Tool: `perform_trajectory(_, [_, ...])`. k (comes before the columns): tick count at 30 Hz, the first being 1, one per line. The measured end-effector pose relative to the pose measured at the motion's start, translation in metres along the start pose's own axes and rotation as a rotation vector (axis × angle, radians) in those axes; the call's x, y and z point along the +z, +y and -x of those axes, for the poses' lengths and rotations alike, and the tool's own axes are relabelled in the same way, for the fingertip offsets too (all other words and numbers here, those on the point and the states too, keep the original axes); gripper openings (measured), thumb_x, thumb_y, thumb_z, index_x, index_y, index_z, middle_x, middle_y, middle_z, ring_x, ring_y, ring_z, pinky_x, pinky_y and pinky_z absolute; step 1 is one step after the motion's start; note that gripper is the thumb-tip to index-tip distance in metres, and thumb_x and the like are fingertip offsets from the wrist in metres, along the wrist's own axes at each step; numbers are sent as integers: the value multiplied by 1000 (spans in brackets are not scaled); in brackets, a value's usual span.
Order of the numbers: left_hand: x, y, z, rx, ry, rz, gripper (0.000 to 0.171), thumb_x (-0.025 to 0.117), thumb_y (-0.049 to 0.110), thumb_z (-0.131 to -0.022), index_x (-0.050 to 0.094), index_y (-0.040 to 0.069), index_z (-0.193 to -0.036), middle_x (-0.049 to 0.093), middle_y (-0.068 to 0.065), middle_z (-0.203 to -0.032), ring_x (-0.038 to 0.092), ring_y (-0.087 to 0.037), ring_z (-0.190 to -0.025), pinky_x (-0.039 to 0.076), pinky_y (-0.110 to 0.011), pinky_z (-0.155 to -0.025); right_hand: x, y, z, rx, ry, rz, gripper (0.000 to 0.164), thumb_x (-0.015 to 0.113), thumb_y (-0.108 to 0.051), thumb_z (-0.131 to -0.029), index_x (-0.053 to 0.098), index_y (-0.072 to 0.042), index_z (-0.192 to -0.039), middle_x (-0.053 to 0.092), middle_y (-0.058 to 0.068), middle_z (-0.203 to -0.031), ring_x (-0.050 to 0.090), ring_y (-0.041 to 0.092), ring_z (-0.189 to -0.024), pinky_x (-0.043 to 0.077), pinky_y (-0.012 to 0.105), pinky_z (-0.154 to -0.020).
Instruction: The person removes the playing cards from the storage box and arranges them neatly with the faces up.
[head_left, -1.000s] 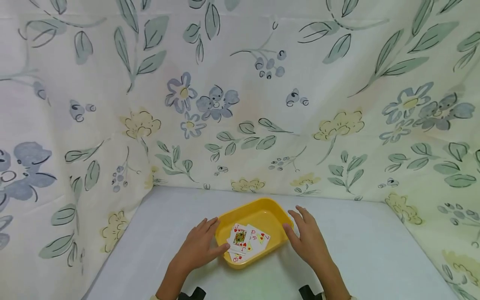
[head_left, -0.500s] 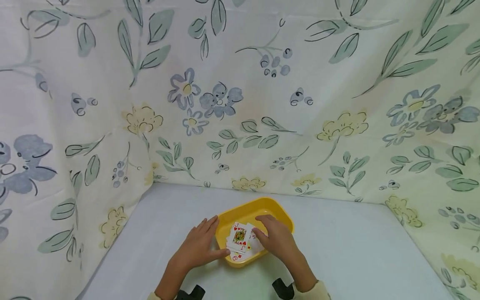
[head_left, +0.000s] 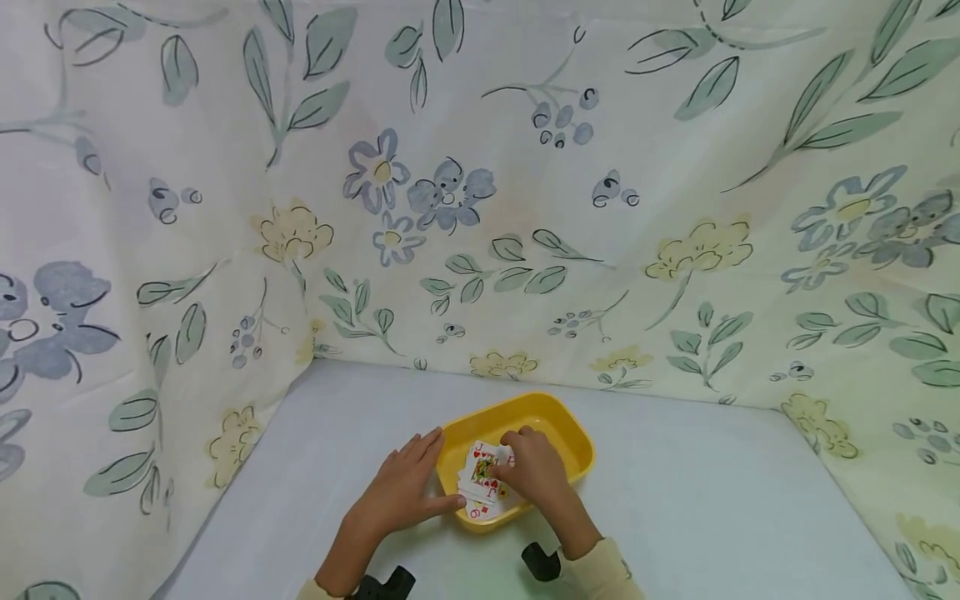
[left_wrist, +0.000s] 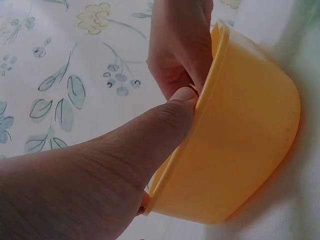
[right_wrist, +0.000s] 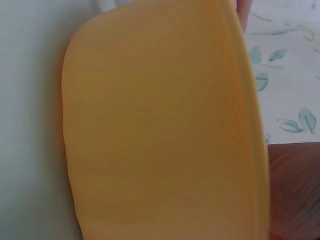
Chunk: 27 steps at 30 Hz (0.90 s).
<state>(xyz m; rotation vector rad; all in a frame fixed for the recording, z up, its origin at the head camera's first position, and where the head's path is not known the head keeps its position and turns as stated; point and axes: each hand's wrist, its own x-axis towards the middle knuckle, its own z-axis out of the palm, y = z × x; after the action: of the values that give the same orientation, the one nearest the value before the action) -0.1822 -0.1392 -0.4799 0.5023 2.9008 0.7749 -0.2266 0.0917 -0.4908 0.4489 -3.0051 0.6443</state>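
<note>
A yellow plastic tray point(head_left: 564, 433) sits on the table at a slant in the head view, with several playing cards in its left part. The jack of hearts point(head_left: 480, 457) lies face up on top, and a six of diamonds point(head_left: 476, 510) shows under it. My left hand point(head_left: 401, 487) rests along the tray's left end, fingers straight and thumb at the near rim. My right hand point(head_left: 538, 473) reaches over the near rim into the tray, its thumb and index finger apart over the cards. The tray wall hides my right fingertips in the left wrist view.
A white table surface point(head_left: 712, 483) surrounds the tray. Behind it and at both sides hangs a floral cloth point(head_left: 510, 300). A black wrist mount point(head_left: 390, 583) shows at my left wrist, and another mount point(head_left: 540, 562) at my right.
My right hand has moved left from beside the tray's right end and come down over the cards. My left hand stays at the left end. The head view has shifted slightly.
</note>
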Motion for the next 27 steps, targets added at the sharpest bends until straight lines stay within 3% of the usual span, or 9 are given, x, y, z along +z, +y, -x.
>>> perform_trajectory(10, [0, 0, -2, 0, -4, -9, 105, 76, 62, -83, 36, 0, -158, 33, -14, -165, 31, -43, -148, 27, -67, -115, 16, -4, -9, 19, -95, 91, 57, 96, -43, -68, 70, -5, -102, 49, 4, -85, 45, 23, -78, 45, 37, -69])
perform_trajectory(21, [0, 0, -2, 1, -6, -6, 106, 76, 63, -83, 36, 0, -158, 33, -14, -164, 29, -45, -149, 26, -63, -117, 16, -4, -12, 62, -133, -21, 72, 101, -32, -62, 59, 0, -111, 50, 9, -96, 45, 28, -88, 46, 44, -79])
perform_trajectory(27, [0, -1, -4, -3, -12, -6, 106, 76, 63, -83, 36, 0, -158, 32, -14, -165, 27, -45, -149, 25, -63, -118, 16, -4, -15, 82, -117, -93, 75, 101, -25, -61, 52, -5, -115, 55, 6, -93, 46, 28, -89, 40, 44, -80])
